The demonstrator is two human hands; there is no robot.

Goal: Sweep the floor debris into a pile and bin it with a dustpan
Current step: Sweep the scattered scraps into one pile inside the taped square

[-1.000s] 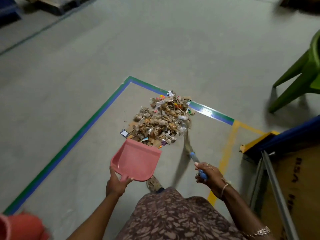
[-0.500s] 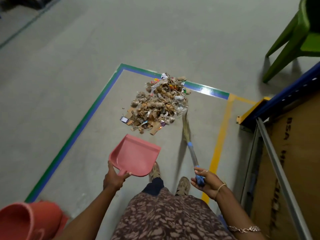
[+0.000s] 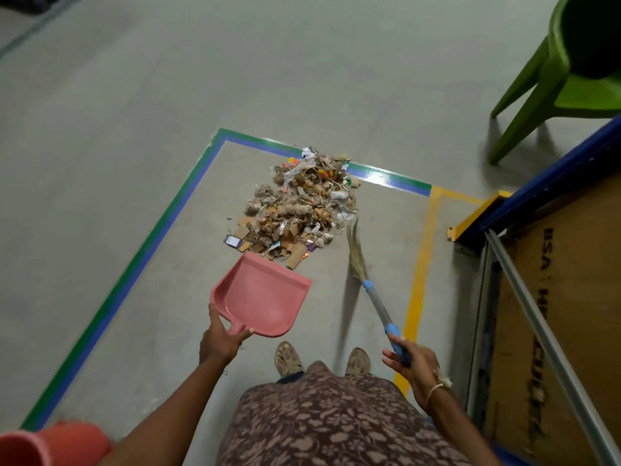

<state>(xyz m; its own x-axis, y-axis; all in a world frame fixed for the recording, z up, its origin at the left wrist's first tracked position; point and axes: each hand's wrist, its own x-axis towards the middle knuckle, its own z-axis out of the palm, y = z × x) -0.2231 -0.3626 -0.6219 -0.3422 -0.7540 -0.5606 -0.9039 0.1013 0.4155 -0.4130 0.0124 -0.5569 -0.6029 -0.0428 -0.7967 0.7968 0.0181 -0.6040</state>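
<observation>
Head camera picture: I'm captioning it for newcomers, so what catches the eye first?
A debris heap sits mid-floor inside the corner of green-blue floor tape. Just nearer, the left hand holds a pink dustpan facing it, while the right hand holds a broom whose bristles reach the heap's right edge.

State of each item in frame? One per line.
debris pile: gathered, not yet scooped.
dustpan: empty, front edge at the pile's near side.
broom: bristles down at the pile's right side.
left hand: grips the dustpan handle.
right hand: holds the broom handle.
red bucket: partly in frame, contents hidden.
</observation>
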